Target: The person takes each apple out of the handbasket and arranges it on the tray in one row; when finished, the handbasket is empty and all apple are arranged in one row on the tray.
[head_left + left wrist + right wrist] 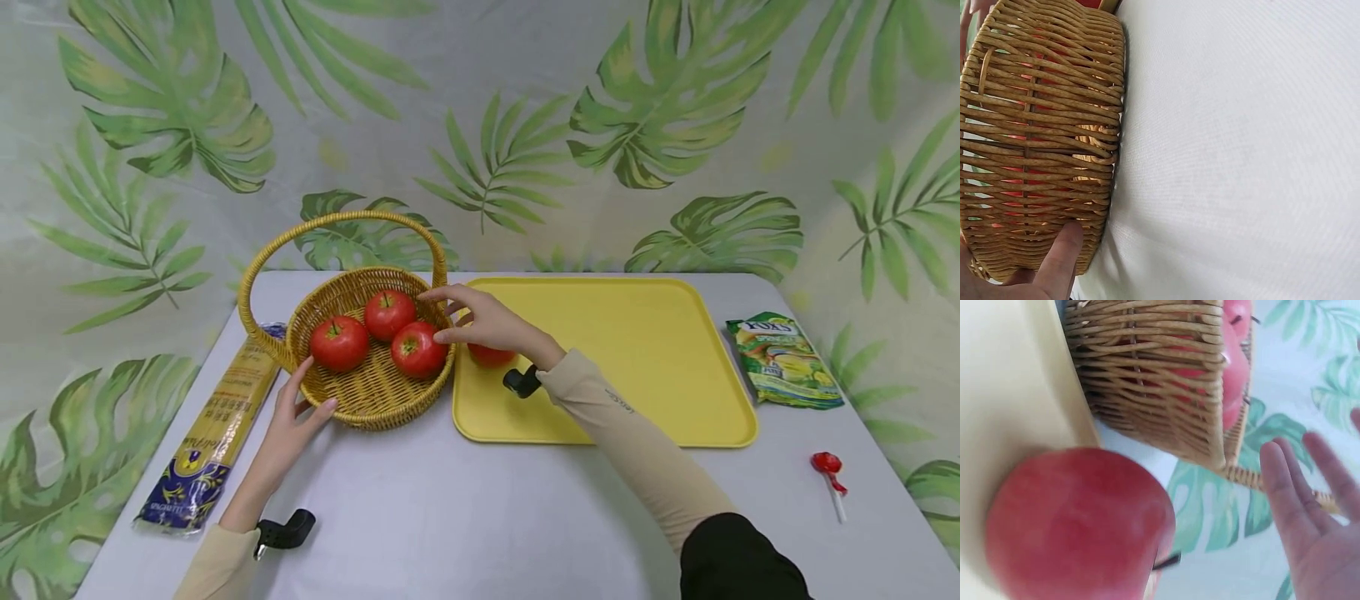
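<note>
red on yellow, one apple (491, 357) lies beneath our spread right hand (491, 321), our left hand (287, 423), fingers parted, touching the basket (386, 414).

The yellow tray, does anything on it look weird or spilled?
Nothing looks spilled there. The only slightly odd thing is one apple alone near the left edge of the yellow tray, while the basket beside it holds three other apples.

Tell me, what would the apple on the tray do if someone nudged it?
The apple would probably roll, since it looks round. The raised rim of the tray might stop it after a gentle push. Its skin looks smooth, so it could be a little slippery to grasp.
</note>
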A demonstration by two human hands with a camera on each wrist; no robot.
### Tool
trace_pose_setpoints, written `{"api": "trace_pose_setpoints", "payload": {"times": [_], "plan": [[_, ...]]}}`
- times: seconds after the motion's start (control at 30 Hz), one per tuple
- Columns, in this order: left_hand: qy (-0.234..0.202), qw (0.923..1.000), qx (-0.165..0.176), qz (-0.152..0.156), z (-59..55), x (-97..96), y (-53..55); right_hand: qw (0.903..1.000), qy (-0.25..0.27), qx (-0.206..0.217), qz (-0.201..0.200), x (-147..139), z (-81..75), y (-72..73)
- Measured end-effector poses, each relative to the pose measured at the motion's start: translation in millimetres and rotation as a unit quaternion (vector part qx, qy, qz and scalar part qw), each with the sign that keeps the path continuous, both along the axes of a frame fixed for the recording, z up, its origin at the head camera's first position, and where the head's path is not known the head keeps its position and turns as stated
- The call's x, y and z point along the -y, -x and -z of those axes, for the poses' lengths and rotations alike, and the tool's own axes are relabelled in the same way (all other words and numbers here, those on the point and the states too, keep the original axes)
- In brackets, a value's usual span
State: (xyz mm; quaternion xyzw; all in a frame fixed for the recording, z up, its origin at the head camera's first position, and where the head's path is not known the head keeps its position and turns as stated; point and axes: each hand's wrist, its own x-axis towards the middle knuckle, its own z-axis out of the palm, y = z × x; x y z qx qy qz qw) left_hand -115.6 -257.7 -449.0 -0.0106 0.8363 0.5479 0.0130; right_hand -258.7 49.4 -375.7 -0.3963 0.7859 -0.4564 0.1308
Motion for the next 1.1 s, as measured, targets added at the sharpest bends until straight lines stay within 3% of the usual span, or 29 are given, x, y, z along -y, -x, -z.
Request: {"api": "trace_pose_setpoints", "payload": {"times": [0.23, 0.37, 0.57, 0.77, 0.9, 1.1], "plan": [[-0.005, 1.0000, -0.004, 0.000, 3.5, 1.3, 2.4, 0.9923, -0.077, -0.031, -0.093, 28, 7.8, 8.4], [-0.005, 1.0000, 0.001, 0.000, 1.5, 0.5, 2.4, 0.9828, -0.132, -0.057, -0.117, 39, 11.4, 10.9], [-0.004, 1.0000, -0.007, -0.002, 3.6, 1.4, 2.6, 0.9670, -0.215, -0.080, -0.110, 50, 12.1, 6.9], [0.001, 0.9998, -0.021, -0.003, 4.4, 0.4, 2.0, 0.9579, -0.251, -0.106, -0.092, 54, 15.8, 2.8], [0.001, 0.9997, -0.025, -0.003, 4.7, 0.3, 0.4, 0.9574, -0.254, -0.114, -0.076, 55, 19.1, 2.4], [0.003, 0.9997, -0.025, -0.002, 5.8, 1.0, -0.3, 0.9645, -0.231, -0.114, -0.059, 58, 19.1, 1.2]]}}
